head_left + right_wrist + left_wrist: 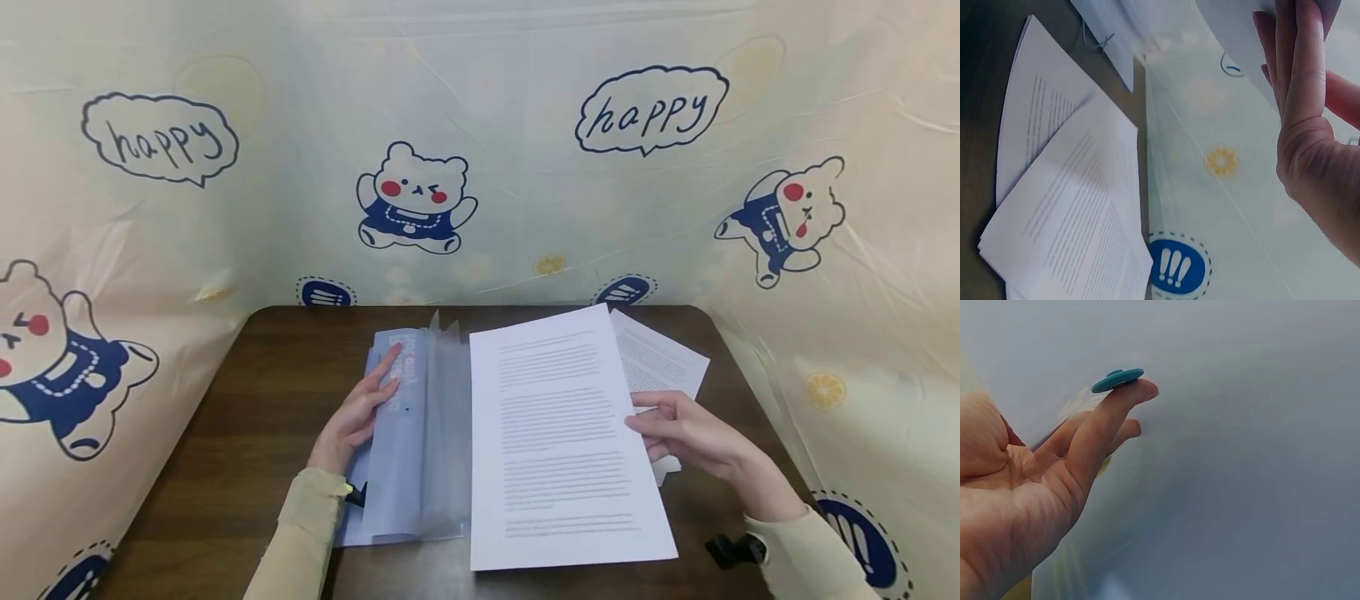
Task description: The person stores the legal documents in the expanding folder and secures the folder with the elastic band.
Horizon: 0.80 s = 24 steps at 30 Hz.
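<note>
My right hand (pixel 686 437) pinches the right edge of a white printed sheet of paper (pixel 562 450), held up facing me. In the right wrist view, the fingers lie along that paper near the top. My left hand (pixel 356 425) touches the turned-over part of a light blue folder (pixel 397 483) with extended fingers. Clear plastic sleeves (pixel 448 442) stand at the folder's middle, beside the paper's left edge. The left wrist view has the fingers against a pale blue surface, with a teal disc (pixel 1117 380) at one fingertip.
More printed papers (pixel 660 354) lie behind the held sheet, fanned out in a loose pile (pixel 1079 206) in the right wrist view. The brown wooden table (pixel 247 433) is bordered by a curtain (pixel 525 200) with bear drawings.
</note>
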Each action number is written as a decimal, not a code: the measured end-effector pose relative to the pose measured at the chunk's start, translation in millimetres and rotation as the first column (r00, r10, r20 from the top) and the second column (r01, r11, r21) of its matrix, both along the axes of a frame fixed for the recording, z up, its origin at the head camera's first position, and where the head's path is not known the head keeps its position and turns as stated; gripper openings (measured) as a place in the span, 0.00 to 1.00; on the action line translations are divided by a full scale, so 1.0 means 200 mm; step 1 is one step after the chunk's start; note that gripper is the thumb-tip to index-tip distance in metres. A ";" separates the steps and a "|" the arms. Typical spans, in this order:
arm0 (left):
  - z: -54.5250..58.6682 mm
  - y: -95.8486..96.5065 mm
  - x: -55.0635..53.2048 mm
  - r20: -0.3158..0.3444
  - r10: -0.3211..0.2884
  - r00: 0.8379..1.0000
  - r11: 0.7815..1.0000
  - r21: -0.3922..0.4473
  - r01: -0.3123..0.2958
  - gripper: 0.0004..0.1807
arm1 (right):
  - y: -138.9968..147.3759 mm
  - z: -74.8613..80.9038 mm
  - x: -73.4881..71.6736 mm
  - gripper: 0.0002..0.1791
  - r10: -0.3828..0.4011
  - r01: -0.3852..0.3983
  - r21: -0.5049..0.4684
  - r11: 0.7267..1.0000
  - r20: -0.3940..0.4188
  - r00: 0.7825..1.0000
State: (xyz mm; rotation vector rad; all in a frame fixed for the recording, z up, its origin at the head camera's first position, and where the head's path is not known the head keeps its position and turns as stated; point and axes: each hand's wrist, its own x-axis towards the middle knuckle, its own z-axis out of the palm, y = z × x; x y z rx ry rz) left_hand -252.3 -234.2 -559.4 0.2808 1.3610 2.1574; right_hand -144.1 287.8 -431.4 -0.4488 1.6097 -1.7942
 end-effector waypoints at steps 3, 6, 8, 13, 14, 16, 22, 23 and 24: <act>-0.01 0.00 0.00 -0.011 -0.006 1.000 1.000 0.005 0.006 0.38 | -0.04 0.01 -0.03 0.22 0.015 -0.015 0.017 1.000 -0.003 1.000; -0.02 0.00 -0.01 -0.013 -0.010 1.000 1.000 0.014 0.010 0.38 | -0.07 0.01 -0.07 0.22 0.021 -0.021 0.031 0.999 0.001 1.000; -0.03 0.00 -0.01 -0.012 -0.010 1.000 1.000 0.016 0.010 0.38 | -0.09 0.01 -0.09 0.22 0.018 -0.018 0.046 0.999 0.006 1.000; -0.02 -0.01 0.00 -0.016 -0.011 1.000 1.000 0.003 0.011 0.38 | -0.13 0.02 -0.16 0.26 -0.003 0.001 0.097 0.995 0.014 1.000; -0.02 0.00 0.00 -0.017 -0.010 1.000 1.000 -0.001 0.010 0.38 | -0.14 0.02 -0.17 0.27 -0.008 0.006 0.109 0.994 0.013 1.000; -0.01 0.00 0.00 -0.017 -0.006 1.000 1.000 -0.015 0.005 0.38 | -0.15 0.03 -0.20 0.30 -0.022 0.021 0.138 0.990 0.010 1.000; 0.00 0.01 0.00 0.000 0.024 1.000 0.999 -0.036 -0.024 0.39 | -0.19 0.05 -0.27 0.33 -0.061 0.055 0.207 0.977 0.025 0.998; 0.00 0.01 0.00 -0.001 0.030 1.000 0.999 -0.036 -0.030 0.39 | -0.20 0.05 -0.28 0.33 -0.064 0.057 0.216 0.975 0.027 0.998; 0.00 0.01 0.00 -0.003 0.034 0.999 0.999 -0.036 -0.034 0.39 | -0.20 0.04 -0.29 0.33 -0.069 0.061 0.226 0.972 0.028 0.997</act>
